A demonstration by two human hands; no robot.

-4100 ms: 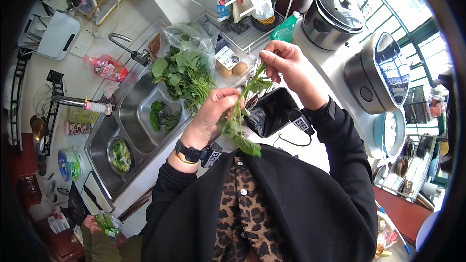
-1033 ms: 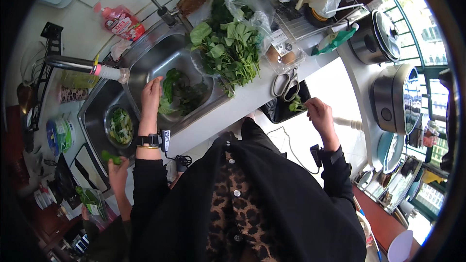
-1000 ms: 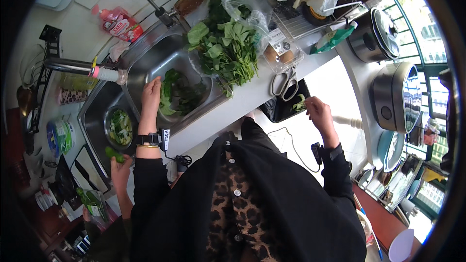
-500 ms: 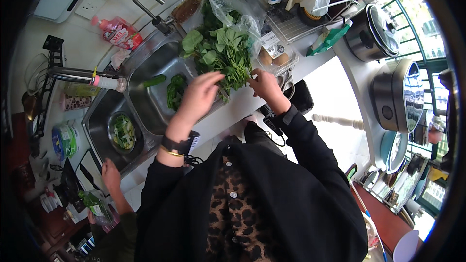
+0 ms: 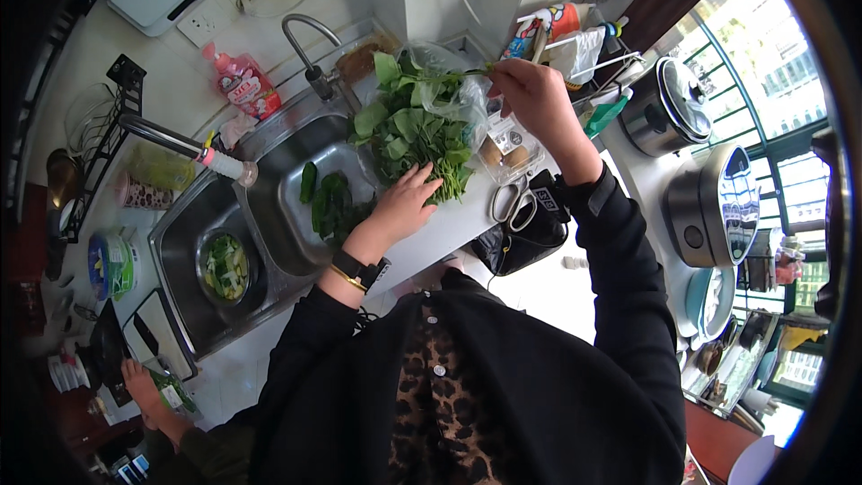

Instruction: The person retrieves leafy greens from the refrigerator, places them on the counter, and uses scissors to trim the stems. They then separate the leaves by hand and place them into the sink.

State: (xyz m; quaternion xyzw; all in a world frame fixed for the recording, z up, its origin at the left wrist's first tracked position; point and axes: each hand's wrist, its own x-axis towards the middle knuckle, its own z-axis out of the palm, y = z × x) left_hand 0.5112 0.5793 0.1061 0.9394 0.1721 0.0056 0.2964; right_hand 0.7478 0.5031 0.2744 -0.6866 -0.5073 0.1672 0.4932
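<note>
A big bunch of leafy greens (image 5: 409,126) lies on the counter beside the sink, with a clear plastic bag (image 5: 449,94) around its far side. My left hand (image 5: 404,207) rests on the near, left edge of the bunch by the cut stems, fingers stretched out. Raised to the right of the bunch, my right hand (image 5: 536,99) pinches a thin green stem that runs left over the plastic bag. Its far end merges with the leaves, so I cannot tell where it stops.
The double sink (image 5: 296,247) holds green peppers (image 5: 330,207) and a bowl of cut vegetables (image 5: 224,265). Right of the greens sit an egg carton (image 5: 512,148) and scissors (image 5: 514,205). At lower left, another person's hands (image 5: 144,391) are by a bag of greens (image 5: 171,391).
My right hand has lifted up and away from the stems, drawing a stem with it. My left hand has come down onto the bunch. The other person's hand has moved down to their bag.
</note>
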